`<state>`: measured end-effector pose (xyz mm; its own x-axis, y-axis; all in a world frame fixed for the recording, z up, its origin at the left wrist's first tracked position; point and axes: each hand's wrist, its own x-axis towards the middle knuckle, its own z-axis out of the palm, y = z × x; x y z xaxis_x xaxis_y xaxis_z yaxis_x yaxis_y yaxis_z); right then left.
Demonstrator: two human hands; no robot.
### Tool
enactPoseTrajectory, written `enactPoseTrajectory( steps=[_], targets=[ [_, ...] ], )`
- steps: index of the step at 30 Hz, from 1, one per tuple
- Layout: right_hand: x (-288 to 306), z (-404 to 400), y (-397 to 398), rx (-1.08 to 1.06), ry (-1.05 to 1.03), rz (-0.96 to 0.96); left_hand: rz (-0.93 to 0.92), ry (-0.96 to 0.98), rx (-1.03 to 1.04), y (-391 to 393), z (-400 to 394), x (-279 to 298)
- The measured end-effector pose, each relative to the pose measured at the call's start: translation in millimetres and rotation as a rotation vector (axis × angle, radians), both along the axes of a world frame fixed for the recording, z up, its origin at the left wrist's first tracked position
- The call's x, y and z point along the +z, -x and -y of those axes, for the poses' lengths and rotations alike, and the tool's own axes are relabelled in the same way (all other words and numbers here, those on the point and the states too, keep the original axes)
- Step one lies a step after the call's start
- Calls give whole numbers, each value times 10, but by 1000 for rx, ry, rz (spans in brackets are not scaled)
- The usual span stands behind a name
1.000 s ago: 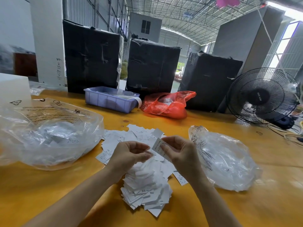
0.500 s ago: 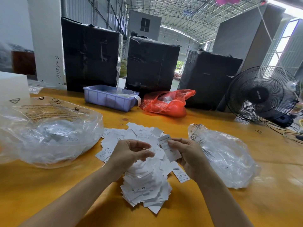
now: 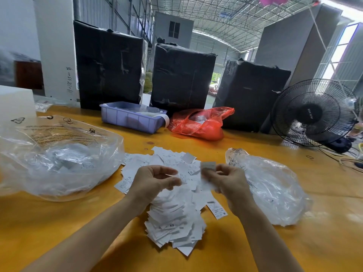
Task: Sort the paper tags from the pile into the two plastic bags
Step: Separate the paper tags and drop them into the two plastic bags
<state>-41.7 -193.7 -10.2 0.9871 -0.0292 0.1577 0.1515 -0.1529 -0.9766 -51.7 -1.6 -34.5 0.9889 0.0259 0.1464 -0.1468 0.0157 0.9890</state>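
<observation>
Since half a second ago your right hand (image 3: 225, 179) has lifted its tag (image 3: 208, 166) upright, pinched. Left of it, your left hand (image 3: 153, 181) hovers curled, apparently empty, above the pile (image 3: 176, 218). Tags: light, limp, slippery; pinch by an edge.

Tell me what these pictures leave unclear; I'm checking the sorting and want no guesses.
Head view only:
- Tag pinched by the right hand: print blurred, size unreadable.
- Left hand: curled fingers hide what it holds.
- Left plastic bag: cut off by the frame's edge; tags inside hazy.
- Right plastic bag: glare hides its contents.
</observation>
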Motion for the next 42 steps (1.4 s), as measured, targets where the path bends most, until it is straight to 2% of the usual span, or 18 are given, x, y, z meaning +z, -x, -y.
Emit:
enactPoseTrajectory(
  steps=[3,5,7,10,18,25,37,42],
  targets=[
    [51,13,-3,42,-372,-60,-3,-10,-5,6,10,2],
    [49,-52,6,114,-468,-98,-5,-10,-6,11,14,4],
    [5,-154,32,140,-400,-94,-9,-12,-5,14,18,3],
    [-86,-269,48,71,-247,-18,-13,-12,-4,9,28,0],
    [-113,-324,67,19,-139,194,-14,-34,8,7,23,-7],
    [-139,-336,67,41,-38,261,-15,-45,17,-3,26,-18],
    [-168,-336,43,63,81,266,-24,-24,35,-53,3,-43],
    [-135,-287,44,152,-1,124,-26,22,52,-73,-23,-50]
  ],
)
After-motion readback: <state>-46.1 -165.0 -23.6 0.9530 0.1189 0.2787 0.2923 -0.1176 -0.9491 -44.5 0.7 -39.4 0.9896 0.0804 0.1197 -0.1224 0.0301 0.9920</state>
